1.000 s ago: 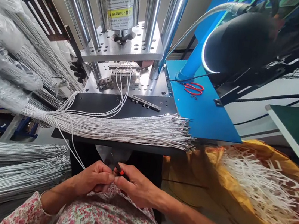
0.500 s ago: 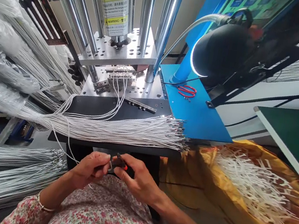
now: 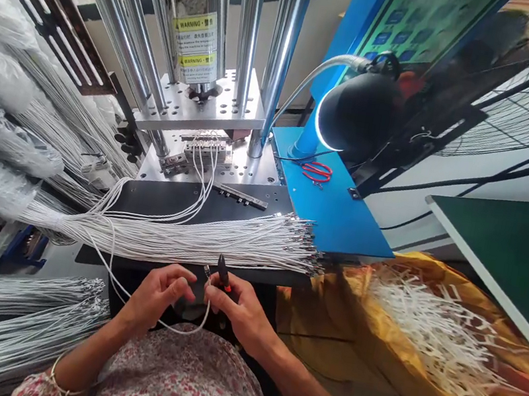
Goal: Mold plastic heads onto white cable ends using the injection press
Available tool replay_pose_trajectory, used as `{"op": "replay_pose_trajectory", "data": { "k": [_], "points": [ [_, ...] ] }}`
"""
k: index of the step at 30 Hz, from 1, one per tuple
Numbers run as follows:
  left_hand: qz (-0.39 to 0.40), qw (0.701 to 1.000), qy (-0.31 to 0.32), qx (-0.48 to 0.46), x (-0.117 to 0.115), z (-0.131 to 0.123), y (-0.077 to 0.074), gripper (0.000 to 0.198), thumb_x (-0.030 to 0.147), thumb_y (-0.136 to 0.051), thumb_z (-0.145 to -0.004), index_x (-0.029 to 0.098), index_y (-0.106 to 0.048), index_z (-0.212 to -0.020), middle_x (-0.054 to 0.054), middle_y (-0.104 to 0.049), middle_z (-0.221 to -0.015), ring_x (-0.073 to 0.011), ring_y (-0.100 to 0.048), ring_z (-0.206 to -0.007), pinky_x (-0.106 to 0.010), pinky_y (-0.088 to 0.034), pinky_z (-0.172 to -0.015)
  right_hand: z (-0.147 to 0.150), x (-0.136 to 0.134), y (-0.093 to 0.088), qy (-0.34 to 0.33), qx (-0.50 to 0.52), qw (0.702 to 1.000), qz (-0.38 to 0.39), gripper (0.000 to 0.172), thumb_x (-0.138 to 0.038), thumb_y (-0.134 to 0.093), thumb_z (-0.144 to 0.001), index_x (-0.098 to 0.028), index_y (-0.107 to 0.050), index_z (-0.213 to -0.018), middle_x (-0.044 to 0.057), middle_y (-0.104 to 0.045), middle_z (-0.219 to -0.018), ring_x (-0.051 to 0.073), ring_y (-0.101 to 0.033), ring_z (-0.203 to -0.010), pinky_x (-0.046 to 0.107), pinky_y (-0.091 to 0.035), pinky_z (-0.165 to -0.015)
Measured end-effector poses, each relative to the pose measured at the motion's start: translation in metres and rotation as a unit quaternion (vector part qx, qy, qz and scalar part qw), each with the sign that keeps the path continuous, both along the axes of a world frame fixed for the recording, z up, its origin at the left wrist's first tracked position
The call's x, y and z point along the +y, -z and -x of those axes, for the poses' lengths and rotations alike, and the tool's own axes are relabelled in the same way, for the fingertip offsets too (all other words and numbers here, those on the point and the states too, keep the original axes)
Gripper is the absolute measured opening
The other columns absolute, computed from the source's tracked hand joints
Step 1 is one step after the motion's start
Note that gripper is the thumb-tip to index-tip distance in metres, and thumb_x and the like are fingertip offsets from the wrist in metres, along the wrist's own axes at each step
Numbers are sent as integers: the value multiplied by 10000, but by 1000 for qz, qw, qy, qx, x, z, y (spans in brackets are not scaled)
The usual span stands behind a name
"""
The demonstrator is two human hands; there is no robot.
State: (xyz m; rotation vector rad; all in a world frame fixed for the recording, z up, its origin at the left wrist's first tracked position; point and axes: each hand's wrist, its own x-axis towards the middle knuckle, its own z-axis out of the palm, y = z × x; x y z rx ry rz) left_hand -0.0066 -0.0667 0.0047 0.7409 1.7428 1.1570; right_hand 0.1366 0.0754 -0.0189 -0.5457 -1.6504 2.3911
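Observation:
My right hand (image 3: 240, 304) is closed around a small pair of black and orange pliers (image 3: 222, 272), their tip pointing up. The same fingers pinch a white cable (image 3: 183, 330) just below its metal connector end (image 3: 207, 271). From there the cable loops down and runs left behind my left hand (image 3: 164, 292), which is open, thumb and fingers apart, a little left of the connector. Beyond both hands a thick bundle of white cables (image 3: 187, 239) lies across the black shelf (image 3: 155, 191), connector ends to the right.
Several cables run into a metal mold (image 3: 206, 149) under the press plate (image 3: 208, 109). A slotted metal bar (image 3: 239, 195) lies in front of it. Red-handled scissors (image 3: 317, 171) rest on the blue base. At right, a yellow sack (image 3: 358, 306) holds white plastic scraps. More cable bundles (image 3: 9, 318) lie left.
My left hand has let go of the cable end and moved slightly left. The connector is now pinched in my right hand beside the pliers, whose tip has turned upward. The view has shifted slightly.

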Motion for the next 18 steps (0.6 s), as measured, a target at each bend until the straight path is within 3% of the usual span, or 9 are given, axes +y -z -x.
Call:
{"op": "replay_pose_trajectory", "data": {
  "k": [3, 5, 10, 18],
  "points": [
    [18, 998, 55, -20, 5, -18, 10, 341, 458, -616, -865, 142, -709, -780, -54, -678, -717, -152, -517, -621, -240, -358, -590, 7, -1, 0, 92, -4, 995, 28, 356, -519, -646, -851, -169, -593, -884, -19, -514, -697, 119, -447, -636, 246, -387, -617],
    [21, 998, 55, -11, 10, -29, 13, 373, 455, -609, -870, 142, -692, -685, -30, -621, -605, -145, -489, -577, -243, -340, -569, 9, -1, -1, 113, -2, 993, 26, 373, -530, -657, -838, -165, -610, -896, -3, -556, -743, 117, -461, -647, 245, -395, -621],
    [3, 999, 41, -17, 20, -34, 15, 457, 535, -572, -878, 137, -720, -710, -11, -552, -506, -136, -445, -503, -253, -307, -536, 7, -2, -4, 59, 23, 998, 15, 377, -526, -650, -849, -149, -628, -833, -13, -530, -693, 93, -445, -568, 230, -372, -536],
    [20, 998, 44, 38, 9, -32, 9, 476, 563, -514, -904, 169, -653, -675, 36, -406, -453, -114, -347, -452, -248, -239, -482, 7, -2, 7, 125, 14, 989, 80, 351, -463, -729, -806, -141, -602, -743, -23, -540, -579, 100, -467, -530, 236, -364, -536]
  ]
}}
